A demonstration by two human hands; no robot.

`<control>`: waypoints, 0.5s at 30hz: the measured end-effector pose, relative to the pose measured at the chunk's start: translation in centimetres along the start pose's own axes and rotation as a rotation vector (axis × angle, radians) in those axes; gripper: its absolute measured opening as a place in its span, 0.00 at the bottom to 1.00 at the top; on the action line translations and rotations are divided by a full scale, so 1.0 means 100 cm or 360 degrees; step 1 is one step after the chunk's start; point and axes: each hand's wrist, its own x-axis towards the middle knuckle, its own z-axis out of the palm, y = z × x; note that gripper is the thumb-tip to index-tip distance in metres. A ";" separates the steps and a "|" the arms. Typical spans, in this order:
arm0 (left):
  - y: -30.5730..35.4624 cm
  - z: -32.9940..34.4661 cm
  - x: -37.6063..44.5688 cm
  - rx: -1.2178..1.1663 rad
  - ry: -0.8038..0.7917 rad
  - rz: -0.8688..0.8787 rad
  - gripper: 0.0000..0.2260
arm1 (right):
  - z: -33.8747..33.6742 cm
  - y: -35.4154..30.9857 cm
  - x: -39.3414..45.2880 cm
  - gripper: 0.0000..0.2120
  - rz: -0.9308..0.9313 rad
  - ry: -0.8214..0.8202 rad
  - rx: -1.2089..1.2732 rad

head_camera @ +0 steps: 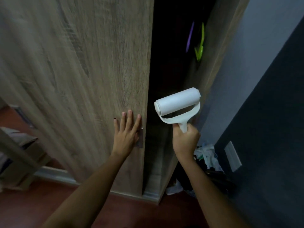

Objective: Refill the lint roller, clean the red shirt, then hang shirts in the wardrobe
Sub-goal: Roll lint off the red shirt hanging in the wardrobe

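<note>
My right hand (185, 140) grips the handle of a white lint roller (176, 102), held upright in front of the dark wardrobe opening (169, 63). My left hand (127, 129) lies flat, fingers spread, on the wooden sliding wardrobe door (82, 71), over a small metal recessed handle (140, 139) near the door's right edge. Inside the dark wardrobe hang a purple hanger (190, 37) and a green hanger (200, 43). No shirt is in view.
A blue-grey wall (246, 63) with a white wall plate (232, 156) stands on the right. White plastic bags and dark clutter (207, 155) lie on the floor by the wardrobe's right side. Cardboard boxes (24, 145) sit at the left on the reddish floor (49, 203).
</note>
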 end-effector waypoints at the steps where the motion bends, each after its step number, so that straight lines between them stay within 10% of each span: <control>1: -0.007 -0.003 -0.003 0.0025 -0.0033 -0.0058 0.43 | 0.004 -0.002 -0.001 0.20 0.0041 -0.0048 0.0020; 7: -0.044 -0.023 -0.011 -0.0025 -0.0080 -0.0385 0.34 | 0.028 -0.024 -0.007 0.07 0.0007 -0.0400 0.0214; 15: -0.106 -0.074 0.069 -0.0036 0.0203 -0.0485 0.41 | 0.107 -0.056 -0.023 0.19 -0.0068 -0.0562 0.0288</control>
